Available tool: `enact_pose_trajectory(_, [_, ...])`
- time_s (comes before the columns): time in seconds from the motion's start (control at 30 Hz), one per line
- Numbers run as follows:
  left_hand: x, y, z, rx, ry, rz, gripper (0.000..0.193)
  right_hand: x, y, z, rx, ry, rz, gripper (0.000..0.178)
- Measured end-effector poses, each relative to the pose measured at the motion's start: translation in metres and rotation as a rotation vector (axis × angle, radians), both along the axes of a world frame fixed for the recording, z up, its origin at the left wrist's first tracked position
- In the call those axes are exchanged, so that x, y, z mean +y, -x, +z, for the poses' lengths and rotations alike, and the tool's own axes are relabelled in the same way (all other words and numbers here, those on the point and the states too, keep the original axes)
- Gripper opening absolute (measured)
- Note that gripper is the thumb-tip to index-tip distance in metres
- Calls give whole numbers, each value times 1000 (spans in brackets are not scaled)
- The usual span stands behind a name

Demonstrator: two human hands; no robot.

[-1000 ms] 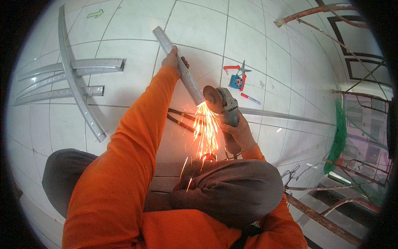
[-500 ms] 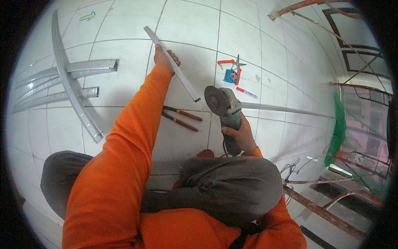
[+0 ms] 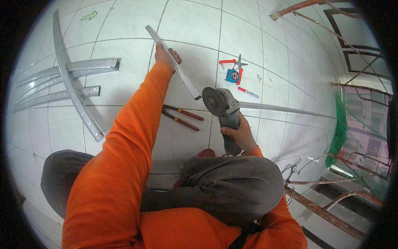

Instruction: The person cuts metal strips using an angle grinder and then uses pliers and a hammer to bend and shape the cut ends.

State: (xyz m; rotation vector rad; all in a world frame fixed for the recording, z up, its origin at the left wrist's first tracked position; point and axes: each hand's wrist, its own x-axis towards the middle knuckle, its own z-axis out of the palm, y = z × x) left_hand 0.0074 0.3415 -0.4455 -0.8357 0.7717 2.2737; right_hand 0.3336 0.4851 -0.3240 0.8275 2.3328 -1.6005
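Observation:
My left hand (image 3: 166,57) is closed round a short metal channel strip (image 3: 185,79), gripping it above its middle; the strip slants down to the right. An angle grinder (image 3: 228,111) is in my right hand (image 3: 244,132), its fingers wrapped round the dark body. The grinder's round disc (image 3: 214,102) stands close to the strip's lower end; whether they touch I cannot tell. Below the strip, long-handled pliers or snips (image 3: 182,116) with dark red grips lie on the tiles, their head partly hidden by my left forearm.
Several long metal channels (image 3: 93,65) lie at left, one crossing over the others. Red-handled snips (image 3: 239,63), a blue tape measure (image 3: 232,75) and a marker (image 3: 248,92) lie beyond the grinder. Another long channel (image 3: 286,109) runs right. Rusty scaffolding (image 3: 323,213) and green netting (image 3: 338,128) stand at right.
The grinder has tilted slightly and its disc has shifted a little left, closer to the strip's end. My left hand still holds the strip in nearly the same place.

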Motion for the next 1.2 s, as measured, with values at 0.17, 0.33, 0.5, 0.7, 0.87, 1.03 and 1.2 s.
enact_pose_trajectory(0.17, [1,2,-6,-6,-46,7,62,-1,1,4,-29,24,-15,74])
enact_pose_trajectory(0.33, [3,4,-5,-29,7,10,62,-5,3,7,-50,-9,-17,73])
enact_pose_trajectory(0.5, [3,3,-8,-8,-44,-12,63,-6,5,8,-20,1,-6,70])
enact_pose_trajectory(0.7, [2,2,-4,5,14,0,62,-4,4,0,-23,16,-1,64])
enact_pose_trajectory(0.87, [6,1,1,2,-3,-12,61,-4,2,2,-28,62,-30,64])
enact_pose_trajectory(1.03, [2,2,-3,2,8,-18,60,-7,4,1,23,77,-30,65])
enact_pose_trajectory(1.2, [4,0,-1,-4,-3,-1,60,-4,2,-1,7,46,-15,65])
